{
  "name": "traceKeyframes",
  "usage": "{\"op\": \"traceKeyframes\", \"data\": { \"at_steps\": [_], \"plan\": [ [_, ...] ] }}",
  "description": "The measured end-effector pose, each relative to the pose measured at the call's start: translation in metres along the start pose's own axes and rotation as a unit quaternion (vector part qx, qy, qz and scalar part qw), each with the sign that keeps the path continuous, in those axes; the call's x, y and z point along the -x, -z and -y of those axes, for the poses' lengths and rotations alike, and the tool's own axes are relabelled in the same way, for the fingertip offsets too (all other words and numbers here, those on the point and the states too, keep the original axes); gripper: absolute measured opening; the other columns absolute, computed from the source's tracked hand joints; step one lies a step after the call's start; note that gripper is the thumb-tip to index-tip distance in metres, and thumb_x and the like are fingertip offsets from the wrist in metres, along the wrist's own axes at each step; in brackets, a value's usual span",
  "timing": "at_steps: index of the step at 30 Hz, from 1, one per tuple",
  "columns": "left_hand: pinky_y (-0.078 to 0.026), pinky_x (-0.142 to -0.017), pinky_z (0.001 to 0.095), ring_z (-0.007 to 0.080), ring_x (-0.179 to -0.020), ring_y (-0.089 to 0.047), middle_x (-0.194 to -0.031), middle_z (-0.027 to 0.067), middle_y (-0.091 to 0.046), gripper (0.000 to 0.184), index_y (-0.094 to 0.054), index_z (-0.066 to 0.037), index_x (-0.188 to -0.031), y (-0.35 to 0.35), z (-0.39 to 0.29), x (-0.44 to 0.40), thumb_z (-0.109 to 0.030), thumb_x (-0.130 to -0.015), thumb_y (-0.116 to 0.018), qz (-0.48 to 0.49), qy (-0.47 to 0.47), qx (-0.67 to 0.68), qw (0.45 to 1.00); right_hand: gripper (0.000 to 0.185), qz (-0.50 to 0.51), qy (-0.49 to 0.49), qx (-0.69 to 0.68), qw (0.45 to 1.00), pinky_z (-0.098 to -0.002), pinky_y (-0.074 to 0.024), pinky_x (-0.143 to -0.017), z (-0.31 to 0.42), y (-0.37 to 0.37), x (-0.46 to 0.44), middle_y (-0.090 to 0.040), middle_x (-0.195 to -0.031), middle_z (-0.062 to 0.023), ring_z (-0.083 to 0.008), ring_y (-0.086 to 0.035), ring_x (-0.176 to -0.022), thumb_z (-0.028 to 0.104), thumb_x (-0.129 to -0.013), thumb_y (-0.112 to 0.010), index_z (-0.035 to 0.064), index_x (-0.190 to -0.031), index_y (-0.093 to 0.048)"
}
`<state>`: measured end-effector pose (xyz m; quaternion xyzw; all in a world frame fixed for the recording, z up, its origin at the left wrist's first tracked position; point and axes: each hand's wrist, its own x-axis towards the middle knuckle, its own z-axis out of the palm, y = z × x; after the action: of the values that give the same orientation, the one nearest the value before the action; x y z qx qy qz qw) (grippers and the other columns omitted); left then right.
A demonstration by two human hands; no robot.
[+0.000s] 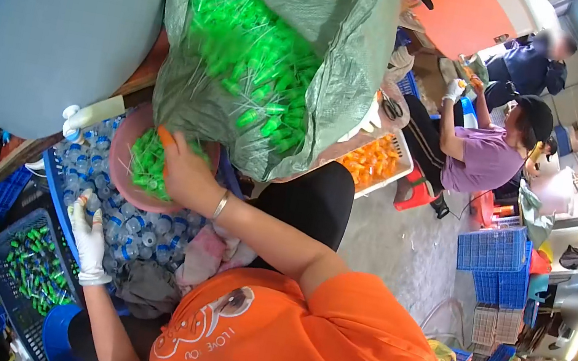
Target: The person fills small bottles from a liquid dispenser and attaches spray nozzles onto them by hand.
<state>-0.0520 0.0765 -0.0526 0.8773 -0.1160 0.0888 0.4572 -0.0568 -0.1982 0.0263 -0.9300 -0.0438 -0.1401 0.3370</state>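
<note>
My left hand [89, 242], in a white glove, is at the edge of a blue bin [60, 193]. Its fingers are apart, with the tips close to small clear bottles [127, 245] with blue bands. A pink bowl [118, 177] of green thin-stemmed parts [147, 162] rests over the bottles. Bare except for orange finger covers, my right hand [186, 174] reaches into this bowl with its fingers drawn together; whatever they pinch is hidden. Above it, a large grey-green sack [353, 60] gapes around a heap of similar green parts [267, 61].
A dark blue basket [1, 257] of green-capped pieces stands at lower left. Right of the sack is a white tray [403, 158] of orange parts. A person in purple [489, 162] sits beyond, near a red stool [418, 195] and stacked blue crates [489, 251].
</note>
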Motion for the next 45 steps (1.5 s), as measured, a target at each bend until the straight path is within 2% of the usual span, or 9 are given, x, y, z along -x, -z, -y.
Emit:
{"op": "traceKeyframes", "data": {
  "at_steps": [3,7,14,18,24,32,36,39,45],
  "plan": [
    [-0.035,-0.106,0.0337,0.0212,-0.127,-0.045,-0.14,0.0097,-0.043,0.051,-0.038,-0.004,-0.138,-0.002,0.002,0.002,0.01,-0.089,-0.048,-0.005,0.069,0.287,0.955,0.061,0.017,-0.02,-0.041,0.999,-0.0483,-0.049,-0.066,0.016,0.01,0.001,-0.046,-0.114,-0.0228,-0.0413,-0.058,-0.087,0.001,-0.081,-0.054,-0.0005,-0.138,-0.031],
    [-0.034,-0.106,0.0345,0.0216,-0.124,-0.047,-0.136,0.0104,-0.046,0.048,-0.04,-0.004,-0.136,0.005,-0.036,-0.001,0.005,-0.09,-0.05,-0.029,0.1,0.344,0.933,0.064,-0.008,-0.048,-0.08,0.996,-0.0448,-0.0495,-0.072,0.012,-0.001,0.008,-0.048,-0.115,-0.0216,-0.0392,-0.058,-0.089,0.003,-0.084,-0.057,0.0015,-0.141,-0.029],
    [-0.045,-0.094,0.0345,0.0219,-0.114,-0.054,-0.126,0.0118,-0.053,0.043,-0.043,-0.003,-0.133,0.015,-0.08,-0.012,-0.005,-0.092,-0.055,-0.058,0.146,0.357,0.921,0.069,-0.075,-0.06,-0.148,0.984,-0.039,-0.0477,-0.079,0.012,0.002,0.04,-0.05,-0.109,-0.018,-0.0334,-0.055,-0.092,0.001,-0.084,-0.063,0.0048,-0.143,-0.03],
    [-0.042,-0.097,0.0312,0.0185,-0.117,-0.051,-0.127,0.0113,-0.054,0.046,-0.043,-0.002,-0.134,0.002,-0.065,-0.027,0.001,-0.089,-0.054,-0.098,0.065,0.3,0.947,0.043,-0.023,0.124,-0.113,0.986,-0.0334,-0.0476,-0.071,0.022,0.007,0.057,-0.05,-0.107,-0.0165,-0.0288,-0.054,-0.09,-0.002,-0.083,-0.063,0.0056,-0.124,-0.052],
    [-0.043,-0.095,0.0315,0.0202,-0.111,-0.055,-0.124,0.0114,-0.057,0.041,-0.055,-0.002,-0.124,-0.02,-0.052,-0.059,0.002,-0.084,-0.061,-0.135,0.046,0.277,0.95,0.036,0.016,0.199,-0.082,0.976,-0.03,-0.0477,-0.065,0.042,0.029,0.005,-0.057,-0.087,-0.0095,-0.0195,-0.058,-0.075,0.003,-0.081,-0.069,0.0046,-0.115,-0.056],
    [-0.046,-0.09,0.0297,0.0187,-0.107,-0.057,-0.119,0.0103,-0.059,0.043,-0.059,-0.002,-0.121,-0.033,-0.054,-0.077,0.006,-0.079,-0.064,-0.127,0.021,0.309,0.942,0.036,-0.082,0.166,-0.077,0.98,-0.0267,-0.0459,-0.053,0.065,0.044,-0.048,-0.062,-0.079,-0.0057,-0.0104,-0.056,-0.058,0.009,-0.088,-0.066,0.0048,-0.121,-0.054],
    [-0.048,-0.088,0.0285,0.017,-0.104,-0.058,-0.117,0.0105,-0.059,0.045,-0.056,-0.001,-0.123,-0.031,-0.066,-0.076,0.007,-0.08,-0.063,-0.112,0.039,0.293,0.949,0.037,-0.068,0.116,-0.085,0.987,-0.0363,-0.0462,-0.05,0.072,0.052,-0.054,-0.062,-0.079,-0.0117,-0.0264,-0.058,-0.054,0.009,-0.083,-0.065,0.0075,-0.118,-0.056],
    [-0.048,-0.086,0.0268,0.0151,-0.1,-0.058,-0.114,0.0101,-0.06,0.043,-0.052,0.002,-0.124,-0.033,-0.079,-0.08,0.008,-0.082,-0.062,-0.13,0.042,0.427,0.894,0.036,-0.077,0.147,-0.025,0.986,-0.0375,-0.0466,-0.051,0.06,0.047,-0.056,-0.062,-0.079,-0.0117,-0.0282,-0.059,-0.056,0.01,-0.083,-0.064,0.0074,-0.119,-0.057],
    [-0.048,-0.086,0.0263,0.0141,-0.097,-0.059,-0.11,0.0086,-0.061,0.04,-0.051,0.002,-0.122,-0.03,-0.082,-0.076,0.008,-0.084,-0.059,-0.099,0.048,0.399,0.911,0.033,-0.062,0.154,0.017,0.986,-0.0395,-0.047,-0.052,0.056,0.043,-0.052,-0.062,-0.08,-0.0116,-0.0306,-0.059,-0.06,0.011,-0.084,-0.062,0.0071,-0.116,-0.06]
  ]
}}
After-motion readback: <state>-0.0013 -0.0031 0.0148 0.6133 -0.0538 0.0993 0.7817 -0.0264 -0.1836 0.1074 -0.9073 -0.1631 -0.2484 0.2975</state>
